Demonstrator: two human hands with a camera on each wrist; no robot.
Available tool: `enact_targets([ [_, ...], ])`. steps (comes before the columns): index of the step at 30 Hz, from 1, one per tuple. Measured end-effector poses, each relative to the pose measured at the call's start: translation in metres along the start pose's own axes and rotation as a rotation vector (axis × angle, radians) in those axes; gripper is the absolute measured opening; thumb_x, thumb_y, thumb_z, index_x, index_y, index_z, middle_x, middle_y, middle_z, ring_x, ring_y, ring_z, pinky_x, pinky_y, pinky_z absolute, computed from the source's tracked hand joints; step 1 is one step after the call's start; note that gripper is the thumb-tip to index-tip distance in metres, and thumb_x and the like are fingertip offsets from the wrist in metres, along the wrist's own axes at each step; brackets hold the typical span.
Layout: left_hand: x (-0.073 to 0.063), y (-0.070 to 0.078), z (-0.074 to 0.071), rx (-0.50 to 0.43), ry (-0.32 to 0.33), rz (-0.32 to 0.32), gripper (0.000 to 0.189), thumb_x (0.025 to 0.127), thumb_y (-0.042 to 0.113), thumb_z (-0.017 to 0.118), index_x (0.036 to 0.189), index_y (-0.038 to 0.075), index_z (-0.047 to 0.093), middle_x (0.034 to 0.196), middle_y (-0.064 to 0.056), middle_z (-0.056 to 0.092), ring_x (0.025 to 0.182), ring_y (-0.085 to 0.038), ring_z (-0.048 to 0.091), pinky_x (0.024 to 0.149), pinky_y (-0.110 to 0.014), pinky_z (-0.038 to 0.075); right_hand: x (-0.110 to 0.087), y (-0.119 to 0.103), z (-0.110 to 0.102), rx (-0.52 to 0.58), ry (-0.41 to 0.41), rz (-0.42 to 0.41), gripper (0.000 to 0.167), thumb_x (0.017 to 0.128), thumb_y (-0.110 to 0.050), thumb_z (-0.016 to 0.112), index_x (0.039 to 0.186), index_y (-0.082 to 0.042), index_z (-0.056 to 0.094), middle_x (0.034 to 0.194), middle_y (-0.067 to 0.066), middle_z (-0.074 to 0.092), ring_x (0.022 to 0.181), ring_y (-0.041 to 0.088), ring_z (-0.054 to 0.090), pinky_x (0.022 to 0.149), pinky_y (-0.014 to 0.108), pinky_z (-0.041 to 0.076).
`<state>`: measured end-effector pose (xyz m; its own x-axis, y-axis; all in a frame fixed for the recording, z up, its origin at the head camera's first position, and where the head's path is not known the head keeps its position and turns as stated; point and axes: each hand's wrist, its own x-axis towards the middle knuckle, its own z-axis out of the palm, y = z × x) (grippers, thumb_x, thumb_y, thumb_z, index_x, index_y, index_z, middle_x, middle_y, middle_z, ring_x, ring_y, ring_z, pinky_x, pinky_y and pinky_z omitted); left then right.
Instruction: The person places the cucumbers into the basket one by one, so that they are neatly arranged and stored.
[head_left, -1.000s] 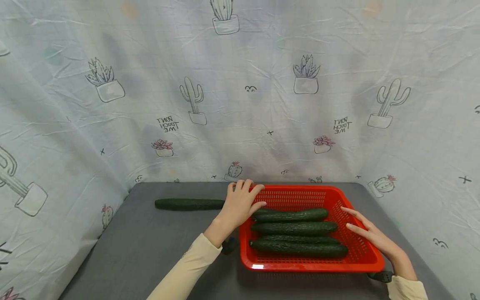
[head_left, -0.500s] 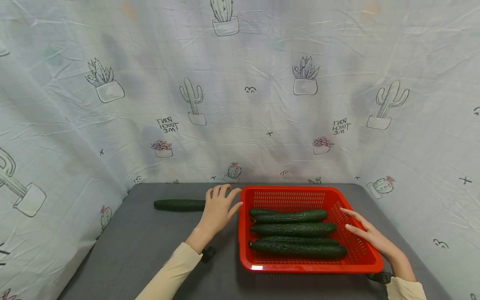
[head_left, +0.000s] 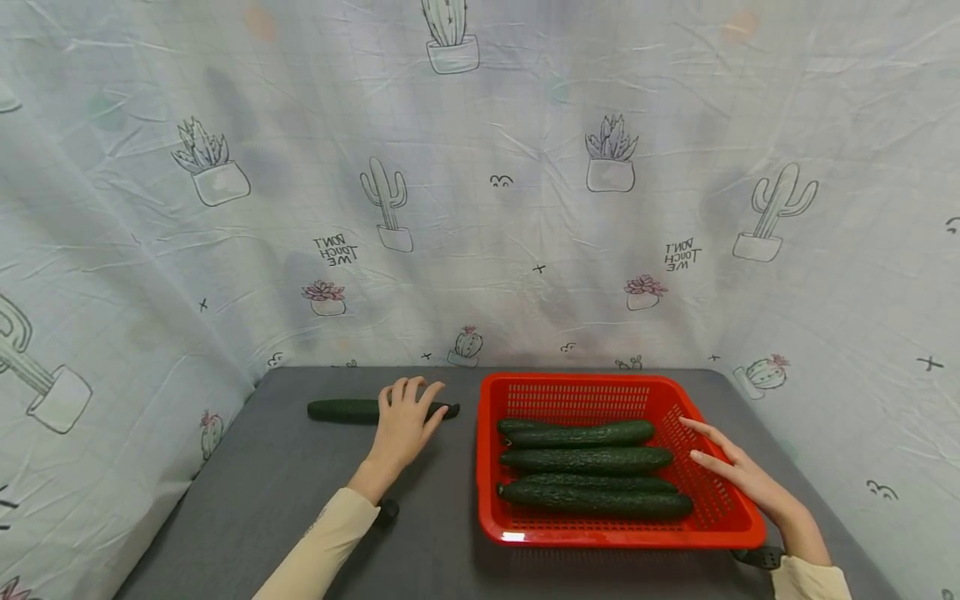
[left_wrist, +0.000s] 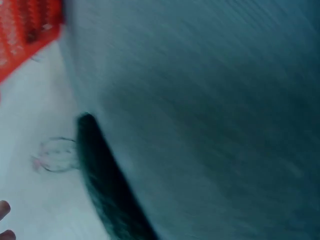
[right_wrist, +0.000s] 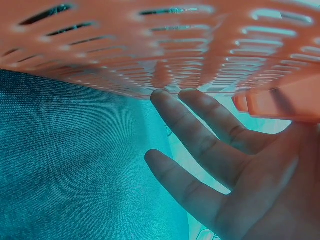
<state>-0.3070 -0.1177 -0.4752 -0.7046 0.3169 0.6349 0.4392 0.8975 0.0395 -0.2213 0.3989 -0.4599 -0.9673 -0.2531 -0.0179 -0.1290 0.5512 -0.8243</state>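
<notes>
On the grey table lies a lone cucumber (head_left: 343, 410), with my left hand (head_left: 401, 427) hovering over its right part, fingers spread and loosely bent. In the left wrist view the cucumber (left_wrist: 107, 180) shows one free end, and only two fingertips appear at the lower left edge. A red plastic basket (head_left: 487, 483) to the right holds several cucumbers (head_left: 588, 458) lying side by side. My right hand (head_left: 750, 475) rests at the basket's right rim, thumb and a finger over the edge. Seen from its wrist, the right hand (right_wrist: 240, 165) has straight fingers along the outside of the perforated wall.
A grey cloth-covered table (head_left: 247, 500) carries everything. Behind and beside it hangs a pale curtain (head_left: 525, 208) printed with potted cacti. A dark wrist strap (head_left: 765, 557) sits below the right hand.
My left hand has moved left from the basket's left rim to above the lone cucumber, whose right end now shows. The right hand and basket have stayed put.
</notes>
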Motion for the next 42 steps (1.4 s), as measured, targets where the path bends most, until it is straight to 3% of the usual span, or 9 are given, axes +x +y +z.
enact_targets([
  [9,-0.006,-0.029,0.01,0.04,-0.071,-0.074,0.044,0.087,0.042,0.063,0.126,0.026,0.05,0.122,-0.016,0.046,0.113,-0.038,0.04,0.094,-0.059,0.029,-0.001,-0.001,0.0,-0.008,-0.002,-0.008,0.052,0.1,-0.024,0.04,0.148,-0.018,0.021,0.15,0.02,0.014,0.13,0.036,0.018,0.09,0.067,0.029],
  [13,-0.007,-0.037,0.01,0.062,-0.142,-0.091,0.048,0.087,0.046,0.061,0.128,0.025,0.049,0.126,-0.018,0.043,0.117,-0.042,0.038,0.097,-0.063,0.026,-0.001,0.0,0.0,-0.007,-0.001,-0.017,0.052,0.1,-0.024,0.04,0.148,-0.018,0.021,0.15,0.019,0.014,0.131,0.017,0.022,0.09,0.067,0.029],
  [17,-0.009,-0.045,0.011,0.05,-0.228,-0.118,0.052,0.087,0.049,0.059,0.131,0.025,0.048,0.131,-0.02,0.04,0.121,-0.044,0.035,0.098,-0.067,0.022,-0.001,0.002,0.001,-0.004,0.002,-0.017,0.051,0.1,-0.024,0.041,0.147,-0.019,0.022,0.15,0.018,0.015,0.121,-0.009,0.022,0.091,0.067,0.029],
  [23,-0.012,-0.057,0.014,0.042,-0.361,-0.163,0.055,0.087,0.05,0.056,0.134,0.024,0.045,0.135,-0.021,0.035,0.126,-0.048,0.03,0.096,-0.073,0.016,-0.001,0.001,0.0,-0.009,0.009,-0.007,0.052,0.099,-0.026,0.042,0.147,-0.02,0.023,0.15,0.017,0.016,0.13,0.022,0.022,0.091,0.067,0.029],
  [31,-0.011,-0.066,0.008,0.044,-0.524,-0.196,0.058,0.089,0.052,0.052,0.137,0.021,0.041,0.133,-0.024,0.035,0.125,-0.052,0.027,0.095,-0.076,0.011,-0.001,-0.001,0.002,-0.009,0.003,-0.031,0.052,0.099,-0.023,0.042,0.147,-0.017,0.022,0.15,0.019,0.015,0.131,0.037,0.018,0.089,0.067,0.03],
  [34,-0.009,-0.068,0.007,0.043,-0.56,-0.202,0.058,0.09,0.053,0.051,0.138,0.021,0.04,0.131,-0.024,0.035,0.124,-0.053,0.027,0.095,-0.076,0.009,-0.002,-0.002,0.002,-0.006,0.008,-0.026,0.052,0.099,-0.023,0.042,0.147,-0.018,0.023,0.15,0.018,0.016,0.133,0.025,0.021,0.09,0.066,0.03],
  [37,-0.008,-0.07,0.01,0.049,-0.583,-0.2,0.057,0.09,0.053,0.049,0.137,0.021,0.04,0.131,-0.024,0.035,0.124,-0.052,0.027,0.095,-0.076,0.007,-0.002,-0.002,0.001,-0.003,0.007,-0.03,0.052,0.099,-0.023,0.042,0.147,-0.017,0.023,0.15,0.018,0.016,0.133,0.025,0.021,0.089,0.066,0.03],
  [39,-0.007,-0.072,0.011,0.05,-0.605,-0.206,0.056,0.091,0.052,0.048,0.137,0.021,0.039,0.132,-0.023,0.034,0.124,-0.052,0.027,0.095,-0.076,0.005,-0.001,-0.001,0.001,0.003,0.007,-0.024,0.052,0.099,-0.023,0.042,0.147,-0.018,0.023,0.15,0.017,0.016,0.132,0.01,0.022,0.09,0.066,0.03],
  [42,-0.006,-0.074,0.013,0.053,-0.63,-0.21,0.054,0.092,0.051,0.047,0.136,0.022,0.039,0.132,-0.023,0.034,0.124,-0.052,0.027,0.096,-0.075,0.004,-0.001,-0.002,0.001,0.005,0.0,-0.029,0.052,0.099,-0.022,0.042,0.147,-0.018,0.022,0.151,0.018,0.015,0.134,0.024,0.02,0.089,0.067,0.03],
])
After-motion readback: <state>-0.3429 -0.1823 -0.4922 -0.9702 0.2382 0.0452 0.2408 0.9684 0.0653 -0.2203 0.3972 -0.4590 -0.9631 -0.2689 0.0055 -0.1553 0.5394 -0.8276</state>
